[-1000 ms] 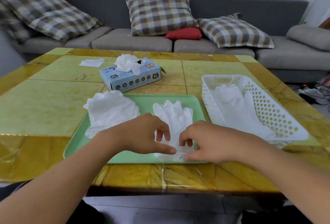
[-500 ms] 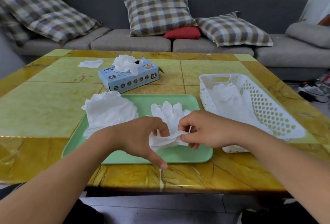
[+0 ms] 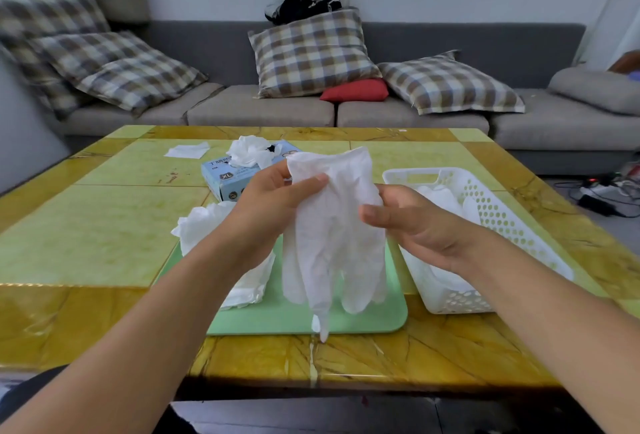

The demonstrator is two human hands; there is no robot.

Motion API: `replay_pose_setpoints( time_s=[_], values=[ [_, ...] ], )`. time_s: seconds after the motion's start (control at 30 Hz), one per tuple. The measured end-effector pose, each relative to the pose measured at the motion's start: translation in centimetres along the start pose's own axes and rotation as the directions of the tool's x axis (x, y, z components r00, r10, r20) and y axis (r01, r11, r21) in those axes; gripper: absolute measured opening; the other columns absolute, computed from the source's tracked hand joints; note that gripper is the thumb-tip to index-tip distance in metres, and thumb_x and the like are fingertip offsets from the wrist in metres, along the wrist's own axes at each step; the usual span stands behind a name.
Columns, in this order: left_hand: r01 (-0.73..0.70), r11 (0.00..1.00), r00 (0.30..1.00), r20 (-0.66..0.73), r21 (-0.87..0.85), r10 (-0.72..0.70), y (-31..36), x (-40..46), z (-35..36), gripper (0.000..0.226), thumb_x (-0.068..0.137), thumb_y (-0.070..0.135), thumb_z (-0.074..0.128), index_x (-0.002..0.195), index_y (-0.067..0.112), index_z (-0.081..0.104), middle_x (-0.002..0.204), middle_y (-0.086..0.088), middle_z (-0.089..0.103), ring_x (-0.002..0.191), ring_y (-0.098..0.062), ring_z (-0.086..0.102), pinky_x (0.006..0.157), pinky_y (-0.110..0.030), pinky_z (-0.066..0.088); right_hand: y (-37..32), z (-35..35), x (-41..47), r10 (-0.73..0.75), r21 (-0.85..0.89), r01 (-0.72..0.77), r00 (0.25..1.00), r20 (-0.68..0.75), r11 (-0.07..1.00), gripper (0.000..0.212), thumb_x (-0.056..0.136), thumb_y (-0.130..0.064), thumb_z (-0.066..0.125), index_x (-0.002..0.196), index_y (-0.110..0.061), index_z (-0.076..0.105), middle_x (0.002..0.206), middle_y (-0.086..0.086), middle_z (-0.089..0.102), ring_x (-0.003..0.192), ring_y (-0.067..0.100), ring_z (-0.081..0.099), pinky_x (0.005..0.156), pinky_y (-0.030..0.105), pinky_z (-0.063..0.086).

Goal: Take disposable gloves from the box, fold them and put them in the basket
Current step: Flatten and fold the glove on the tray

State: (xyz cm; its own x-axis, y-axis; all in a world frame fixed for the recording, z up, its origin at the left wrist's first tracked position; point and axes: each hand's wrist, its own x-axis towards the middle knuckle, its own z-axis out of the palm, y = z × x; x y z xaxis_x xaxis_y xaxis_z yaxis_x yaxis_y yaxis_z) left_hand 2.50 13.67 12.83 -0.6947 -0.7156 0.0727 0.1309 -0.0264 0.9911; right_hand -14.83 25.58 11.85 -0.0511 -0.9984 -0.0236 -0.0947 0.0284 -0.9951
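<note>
A white disposable glove (image 3: pixel 332 236) hangs in the air above the green tray (image 3: pixel 374 319), cuff up and fingers down. My left hand (image 3: pixel 277 198) pinches its cuff at the top left. My right hand (image 3: pixel 408 219) holds its right edge between thumb and fingers. The blue glove box (image 3: pixel 225 181) stands behind my left hand with white gloves bulging from its opening. The white perforated basket (image 3: pixel 498 219) sits to the right of the tray and holds folded white gloves. A loose heap of gloves (image 3: pixel 204 226) lies on the tray's left side, partly hidden by my left forearm.
The tray, box and basket rest on a yellow-green tiled table (image 3: pixel 104 233). A white paper scrap (image 3: pixel 187 150) lies at the back left. Behind the table is a grey sofa (image 3: pixel 433 115) with plaid cushions. Cables lie on the floor at far right.
Both hands have lifted the glove off the tray by its cuff and raised it, so it now hangs unfolded with fingers pointing down. The camera has tilted up.
</note>
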Motion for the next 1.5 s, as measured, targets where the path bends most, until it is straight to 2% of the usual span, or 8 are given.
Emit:
replay_pose_setpoints(
  time_s=[0.13, 0.27, 0.53, 0.7, 0.9, 1.2, 1.37, 1.5],
  values=[
    [-0.011, 0.999, 1.0, 0.028, 0.047, 0.01, 1.3, -0.4, 0.4, 0.013, 0.096, 0.017, 0.064, 0.107, 0.015, 0.072, 0.104, -0.011, 0.077, 0.092, -0.024, 0.074, 0.08, -0.036, 0.06, -1.0, 1.5, -0.2, -0.002, 0.138, 0.037, 0.969, -0.248, 0.99, 0.032, 0.09, -0.026, 0.072, 0.115, -0.007, 0.073, 0.115, 0.013, 0.074, 0.109, 0.03, 0.07, 0.103, 0.051, 0.05],
    [-0.028, 0.994, 0.999, -0.016, 0.102, 0.029, 2.5, -0.5, 0.8, 0.016, 0.098, 0.026, 0.063, 0.101, 0.016, 0.074, 0.096, -0.006, 0.078, 0.082, -0.018, 0.074, 0.06, -0.023, 0.055, -3.3, 1.5, -0.2, -0.055, 0.159, 0.13, 0.913, -0.405, 0.979, 0.028, 0.098, -0.021, 0.063, 0.115, -0.001, 0.072, 0.112, 0.018, 0.074, 0.094, 0.029, 0.072, 0.082, 0.04, 0.06],
    [-0.185, 0.972, 0.98, -0.044, 0.146, 0.193, 7.3, 1.1, 3.6, 0.019, 0.096, 0.028, 0.067, 0.106, 0.015, 0.076, 0.096, -0.006, 0.078, 0.09, -0.023, 0.076, 0.078, -0.036, 0.062, -8.2, -0.8, -1.2, -0.169, 0.114, 0.238, 0.89, -0.423, 0.965, 0.027, 0.101, -0.021, 0.059, 0.118, -0.003, 0.071, 0.111, 0.015, 0.075, 0.099, 0.026, 0.073, 0.087, 0.038, 0.06],
    [-0.218, 0.972, 0.976, 0.044, 0.092, 0.215, 9.2, 2.8, 7.4, 0.021, 0.092, 0.025, 0.071, 0.108, 0.012, 0.076, 0.101, -0.007, 0.078, 0.094, -0.023, 0.074, 0.079, -0.034, 0.062, -10.7, -4.8, -4.1, -0.217, -0.007, 0.244, 0.848, -0.484, 0.97, 0.02, 0.101, -0.02, 0.06, 0.113, -0.01, 0.072, 0.093, 0.005, 0.076, 0.075, 0.016, 0.071, 0.07, 0.031, 0.059],
    [-0.132, 0.988, 0.983, 0.139, 0.076, 0.121, 8.5, 5.1, 12.3, 0.024, 0.09, 0.028, 0.074, 0.104, 0.009, 0.077, 0.099, -0.01, 0.078, 0.086, -0.021, 0.073, 0.071, -0.03, 0.058, -10.3, -9.8, -6.9, -0.18, 0.019, 0.222, 0.836, -0.518, 0.975, 0.02, 0.1, -0.014, 0.059, 0.112, -0.009, 0.074, 0.11, 0.015, 0.075, 0.093, 0.023, 0.072, 0.092, 0.041, 0.056],
    [-0.047, 0.99, 0.995, 0.098, 0.136, 0.034, 7.3, 11.7, 15.2, 0.031, 0.088, 0.022, 0.077, 0.111, 0.002, 0.073, 0.109, -0.016, 0.075, 0.096, -0.026, 0.074, 0.085, -0.038, 0.061, -7.9, -16.0, -3.1, -0.101, 0.038, 0.158, 0.78, -0.618, 0.987, 0.012, 0.098, -0.014, 0.063, 0.107, -0.012, 0.07, 0.088, 0.004, 0.076, 0.072, 0.015, 0.07, 0.067, 0.028, 0.059],
    [-0.201, 0.974, 0.967, 0.183, 0.105, 0.179, 8.6, 14.1, 15.6, 0.023, 0.089, 0.021, 0.076, 0.102, 0.003, 0.074, 0.105, -0.016, 0.075, 0.082, -0.02, 0.072, 0.077, -0.033, 0.06, -9.0, -18.6, -2.5, -0.284, -0.11, 0.274, 0.746, -0.603, 0.955, 0.012, 0.099, -0.013, 0.061, 0.109, -0.01, 0.068, 0.105, 0.013, 0.071, 0.091, 0.024, 0.069, 0.087, 0.039, 0.057],
    [-0.176, 0.94, 0.947, 0.312, 0.291, 0.081, 2.3, 13.7, 13.9, 0.003, 0.083, 0.014, 0.08, 0.08, 0.015, 0.079, 0.09, -0.013, 0.076, 0.081, -0.019, 0.065, 0.086, -0.034, 0.054, -3.3, -18.6, -3.7, -0.241, -0.139, 0.197, 0.808, -0.537, 0.971, 0.017, 0.095, 0.0, 0.063, 0.109, -0.005, 0.069, 0.109, 0.011, 0.072, 0.097, 0.017, 0.068, 0.09, 0.03, 0.055]
  ],
)
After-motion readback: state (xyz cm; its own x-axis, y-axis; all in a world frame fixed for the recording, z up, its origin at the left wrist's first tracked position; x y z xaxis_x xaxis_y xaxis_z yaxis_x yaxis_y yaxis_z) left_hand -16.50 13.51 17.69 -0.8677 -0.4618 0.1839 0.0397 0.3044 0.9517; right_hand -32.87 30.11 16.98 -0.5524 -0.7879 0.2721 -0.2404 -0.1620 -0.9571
